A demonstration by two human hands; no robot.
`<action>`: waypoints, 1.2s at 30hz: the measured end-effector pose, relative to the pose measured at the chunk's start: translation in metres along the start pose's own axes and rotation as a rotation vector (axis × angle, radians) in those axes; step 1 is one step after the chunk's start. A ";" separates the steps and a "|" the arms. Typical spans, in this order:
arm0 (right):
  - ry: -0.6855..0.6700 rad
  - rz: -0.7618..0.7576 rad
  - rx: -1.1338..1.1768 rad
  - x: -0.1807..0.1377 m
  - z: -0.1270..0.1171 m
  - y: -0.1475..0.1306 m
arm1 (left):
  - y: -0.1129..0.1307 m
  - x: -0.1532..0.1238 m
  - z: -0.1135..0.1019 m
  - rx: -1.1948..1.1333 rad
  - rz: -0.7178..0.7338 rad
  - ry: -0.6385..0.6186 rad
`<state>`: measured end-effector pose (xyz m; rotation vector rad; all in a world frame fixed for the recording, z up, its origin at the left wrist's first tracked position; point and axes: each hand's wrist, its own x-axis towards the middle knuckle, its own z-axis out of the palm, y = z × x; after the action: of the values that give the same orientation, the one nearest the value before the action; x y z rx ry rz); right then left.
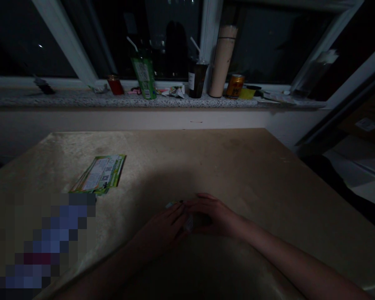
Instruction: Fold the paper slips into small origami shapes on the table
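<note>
My left hand (167, 225) and my right hand (217, 211) meet low over the middle of the wooden table (206, 166). Between them is a small green-and-white piece (171, 204), apparently printed paper, mostly hidden under my fingers. Its pale part shows below my left fingertips. My left fingers press together onto it from the left. From the right, my curved right fingers and thumb close around its other side. Dim light blurs the details. A fanned stack of green printed leaflets (101, 173) lies to the left of my hands.
A pixelated blue patch (59, 237) covers the lower left. Behind the table, the granite windowsill (90, 99) carries a red jar (115, 85), green cup (144, 77), dark cup (196, 79), tall beige flask (222, 62) and orange can (235, 86). Boxes (359, 156) stand at the right.
</note>
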<state>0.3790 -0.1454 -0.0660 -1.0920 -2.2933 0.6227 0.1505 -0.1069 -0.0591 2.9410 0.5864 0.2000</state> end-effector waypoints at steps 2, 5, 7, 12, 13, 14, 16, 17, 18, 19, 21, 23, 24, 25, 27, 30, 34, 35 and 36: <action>0.024 -0.030 -0.054 0.000 0.003 0.002 | 0.001 0.000 0.001 -0.031 -0.007 0.025; 0.104 -0.085 -0.133 0.002 0.007 0.004 | 0.002 0.002 0.002 -0.016 -0.039 0.085; 0.155 -0.097 -0.180 0.003 0.008 0.004 | 0.002 0.004 0.002 0.021 -0.053 0.117; 0.183 -0.091 -0.203 0.004 0.009 0.003 | 0.000 0.005 0.000 0.052 -0.036 0.177; 0.185 -0.095 -0.206 0.004 0.008 0.003 | -0.001 0.005 -0.001 0.034 -0.040 0.184; 0.189 -0.102 -0.212 0.005 0.008 0.003 | -0.001 0.005 -0.002 0.005 -0.051 0.185; 0.203 -0.116 -0.223 0.005 0.008 0.003 | -0.001 0.006 -0.005 -0.080 -0.090 0.171; 0.206 -0.121 -0.226 0.006 0.008 0.003 | -0.001 0.007 -0.006 -0.131 -0.114 0.151; 0.211 -0.124 -0.227 0.007 0.008 0.003 | -0.002 0.008 -0.007 -0.182 -0.137 0.125; 0.218 -0.127 -0.227 0.007 0.008 0.004 | -0.002 0.009 -0.007 -0.227 -0.157 0.095; 0.236 -0.128 -0.229 0.008 0.009 0.005 | -0.003 0.011 -0.007 -0.291 -0.188 0.034; 0.261 -0.133 -0.234 0.009 0.009 0.006 | -0.004 0.013 -0.007 -0.325 -0.199 0.005; 0.268 -0.139 -0.238 0.010 0.010 0.007 | -0.005 0.014 -0.007 -0.333 -0.195 0.004; 0.274 -0.147 -0.243 0.010 0.010 0.008 | -0.005 0.014 -0.006 -0.340 -0.188 0.004; 0.275 -0.170 -0.243 0.010 0.011 0.009 | -0.005 0.015 -0.006 -0.345 -0.174 0.009; 0.252 -0.180 -0.214 0.010 0.012 0.011 | -0.006 0.015 -0.005 -0.337 -0.153 -0.011; 0.200 -0.102 -0.115 0.013 0.010 0.011 | -0.009 0.012 -0.003 -0.291 -0.109 -0.007; 0.194 -0.079 -0.082 0.014 0.009 0.011 | -0.010 0.011 -0.004 -0.267 -0.084 0.006; 0.196 -0.059 -0.047 0.016 0.009 0.011 | -0.011 0.009 -0.005 -0.239 -0.054 0.019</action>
<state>0.3713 -0.1275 -0.0753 -1.0543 -2.1721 0.4211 0.1539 -0.0925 -0.0550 2.6930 0.5981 0.2721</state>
